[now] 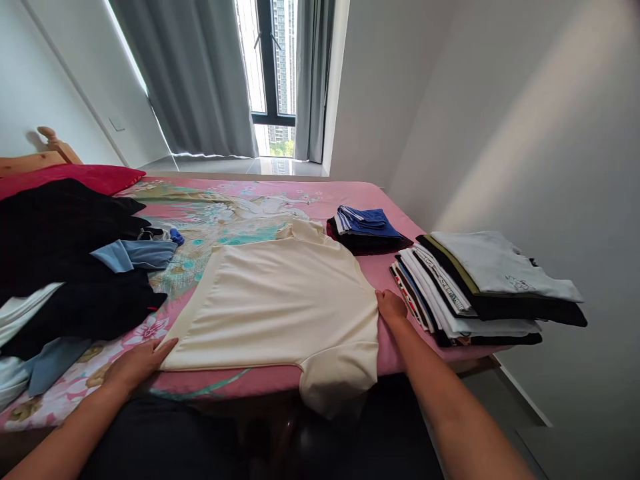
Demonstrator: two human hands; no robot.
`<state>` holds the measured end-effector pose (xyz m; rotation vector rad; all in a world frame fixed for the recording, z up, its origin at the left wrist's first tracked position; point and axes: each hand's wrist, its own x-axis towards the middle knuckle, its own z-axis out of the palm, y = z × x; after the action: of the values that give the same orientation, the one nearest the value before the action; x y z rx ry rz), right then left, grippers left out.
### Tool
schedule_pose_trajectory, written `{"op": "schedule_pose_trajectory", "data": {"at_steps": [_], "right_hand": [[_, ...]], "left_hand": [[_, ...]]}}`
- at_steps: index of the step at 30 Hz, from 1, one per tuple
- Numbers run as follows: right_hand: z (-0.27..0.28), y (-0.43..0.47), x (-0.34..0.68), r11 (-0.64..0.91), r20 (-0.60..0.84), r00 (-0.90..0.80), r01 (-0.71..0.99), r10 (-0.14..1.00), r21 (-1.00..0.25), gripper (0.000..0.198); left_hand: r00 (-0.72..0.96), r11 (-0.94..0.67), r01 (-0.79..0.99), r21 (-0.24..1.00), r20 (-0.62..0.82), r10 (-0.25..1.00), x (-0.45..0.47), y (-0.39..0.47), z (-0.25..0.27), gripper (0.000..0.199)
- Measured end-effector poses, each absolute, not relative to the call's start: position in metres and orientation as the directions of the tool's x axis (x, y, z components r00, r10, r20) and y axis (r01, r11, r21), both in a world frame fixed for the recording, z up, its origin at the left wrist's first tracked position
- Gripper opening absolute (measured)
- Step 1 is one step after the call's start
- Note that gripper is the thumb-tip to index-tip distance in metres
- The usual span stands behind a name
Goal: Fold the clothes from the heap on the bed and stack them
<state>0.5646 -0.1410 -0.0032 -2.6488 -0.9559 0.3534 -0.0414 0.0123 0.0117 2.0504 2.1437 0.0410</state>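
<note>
A cream T-shirt [280,300] lies spread on the bed, its hem toward the left. One of its sleeves [340,377] droops over the bed's front edge. My left hand [140,362] is closed on the near corner of the hem, thumb on top of the cloth. At the shirt's right end, my right hand [391,305] grips the edge near the shoulder, its fingers partly hidden. Slight wrinkles cross the fabric between both hands.
A tall stack of folded clothes [480,293] stands at the bed's right corner. Behind it is a smaller folded pile with blue shorts [367,221]. Loose dark clothes [65,253] heap on the left by a red pillow [100,177]. The bed's front edge runs close to my legs.
</note>
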Motion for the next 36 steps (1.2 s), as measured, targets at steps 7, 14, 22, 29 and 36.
{"op": "schedule_pose_trajectory", "data": {"at_steps": [7, 14, 22, 29, 36], "right_hand": [[0.019, -0.134, 0.551, -0.717, -0.088, 0.738, 0.61, 0.669, -0.337, 0.049], [-0.008, -0.167, 0.492, -0.379, 0.037, 0.398, 0.895, 0.917, -0.236, 0.058], [-0.009, -0.176, 0.49, -0.465, -0.125, 0.449, 0.867, 0.885, -0.179, 0.059], [0.028, -0.142, 0.442, -0.379, 0.027, 0.395, 0.898, 0.918, -0.223, 0.054], [-0.016, -0.16, 0.463, -0.36, 0.001, 0.366, 0.916, 0.931, -0.175, 0.064]], "left_hand": [[0.049, -0.014, 0.991, 0.135, -0.262, 0.964, -0.042, 0.012, 0.023, 0.068], [0.039, -0.005, 0.989, 0.146, -0.233, 0.972, -0.044, 0.003, 0.026, 0.073], [0.048, -0.057, 0.985, 0.165, 0.054, 0.997, -0.032, -0.009, 0.038, 0.052], [0.553, -0.667, 0.658, 0.348, 0.378, 0.743, 0.138, -0.02, 0.053, 0.038], [0.491, -0.473, 0.856, 0.211, -0.041, 0.87, 0.154, -0.012, 0.018, 0.069]]}}
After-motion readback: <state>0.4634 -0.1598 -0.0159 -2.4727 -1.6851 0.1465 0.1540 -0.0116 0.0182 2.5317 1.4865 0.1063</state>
